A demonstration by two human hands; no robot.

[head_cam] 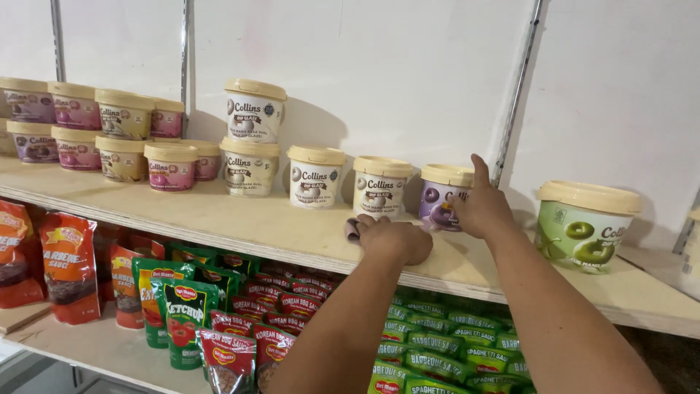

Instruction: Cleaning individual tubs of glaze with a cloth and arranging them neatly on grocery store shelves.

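**Currently: both hands at a purple tub on the upper shelf**

Wooden upper shelf (pixel 277 230) runs across the view, white back wall behind it. Left end: stacked small tubs (pixel 102 131) with cream lids, two tiers, purple, pink and beige labels. Middle: white-label tubs (pixel 251 142), one stacked on another, then two singles side by side. Far right, well apart: larger green tub (pixel 583 226) with ring pictures. Lower shelf (pixel 95 343) under it holds red sauce pouches (pixel 69 266), green ketchup pouches (pixel 179 314) and green spaghetti-sauce pouches (pixel 445 350), packed tight.

Purple tub (pixel 441 197) stands upright on the upper shelf, just right of the last white tub, in front of a metal wall rail (pixel 514 102). Right hand (pixel 481 208) is pressed against the tub's right side, thumb up, fingers curled round it, covering part of the label. Left hand (pixel 394 237) rests on the shelf in front of the tub, closed over a small brownish cloth (pixel 352 230) poking out at its left. Both forearms cross over the lower shelf and hide some pouches.
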